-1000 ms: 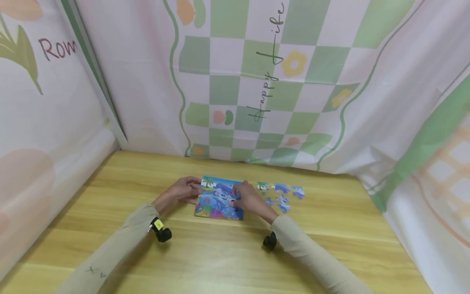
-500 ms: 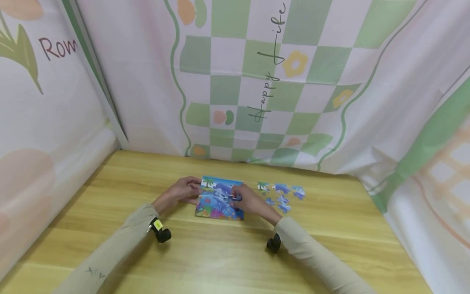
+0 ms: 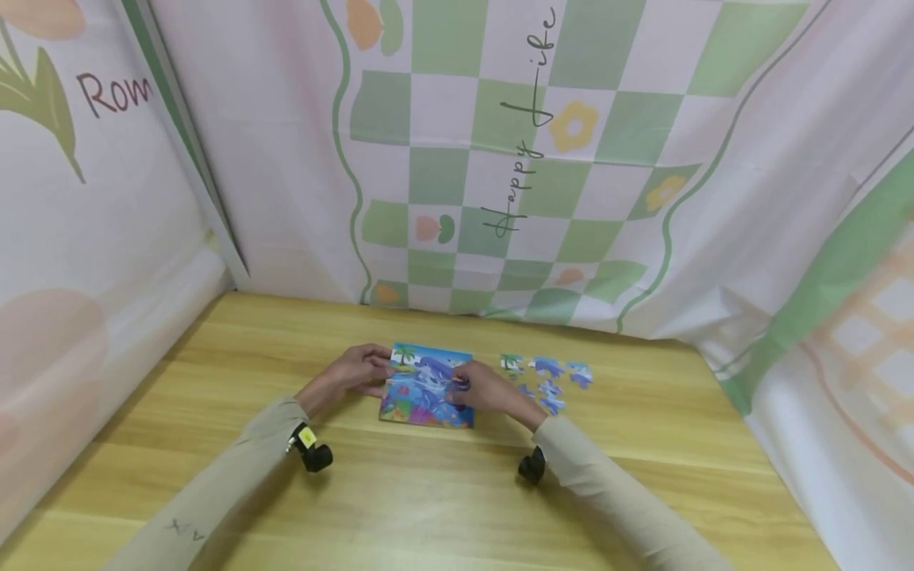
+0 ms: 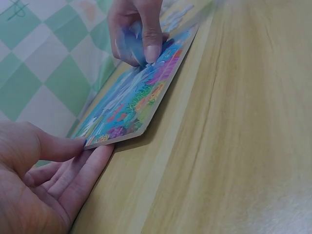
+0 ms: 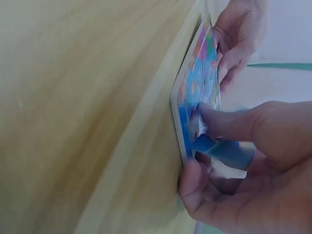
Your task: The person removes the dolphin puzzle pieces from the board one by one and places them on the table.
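A jigsaw puzzle board (image 3: 417,396) with a dolphin, palm and coral picture lies on the table. My left hand (image 3: 353,369) pinches its left edge, thumb on top and fingers beneath, as the left wrist view shows. Over the board's right side, my right hand (image 3: 489,387) pinches a blue puzzle piece (image 5: 226,153) between thumb and fingers. That piece is tilted up from the board's surface and blurred in the left wrist view. The right fingers hide part of the picture, and a pale gap shows under the thumb in the right wrist view.
Several loose puzzle pieces (image 3: 548,365) lie to the right of the board, one with a palm tree (image 3: 511,362). Behind the wooden table (image 3: 428,492) hangs a green-and-white checked cloth (image 3: 500,182). Small black cameras (image 3: 314,454) sit at both wrists.
My right hand has turned and lowered slightly over the board's right side, and the puzzle piece has shifted in its fingers. The left hand and the loose pieces have stayed in place.
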